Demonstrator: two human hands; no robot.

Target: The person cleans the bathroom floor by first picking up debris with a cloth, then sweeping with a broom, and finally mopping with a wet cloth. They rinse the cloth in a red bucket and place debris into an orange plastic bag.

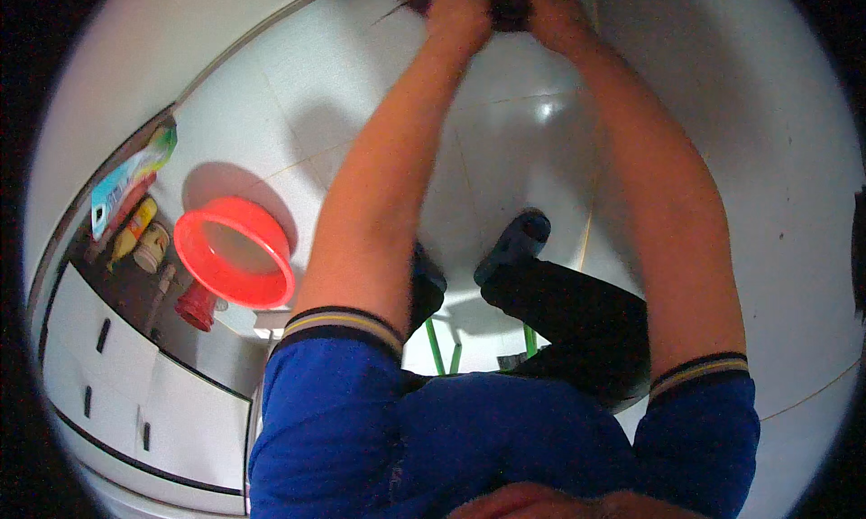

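Observation:
At the top edge of the head view, both of my arms reach far forward over the tiled floor (521, 140). My left hand (461, 15) lies over a dark bristly bundle (509, 6), whose thin strands stick out on the left. Against the right part of the same bundle is my right hand (558, 17). The hands look closed around it, a little apart from each other. The picture's edge cuts off the fingertips and the far side of the bundle, and what it is exactly stays too dark to tell.
Left of my left arm a red plastic basin (233, 252) holds liquid. Behind it, a blue and green packet (132, 177), a yellow packet (135, 228), a tub (151, 247) and a red container (196, 306) stand along the wall, near a white cabinet (193, 411). My sandalled foot (514, 245) is below.

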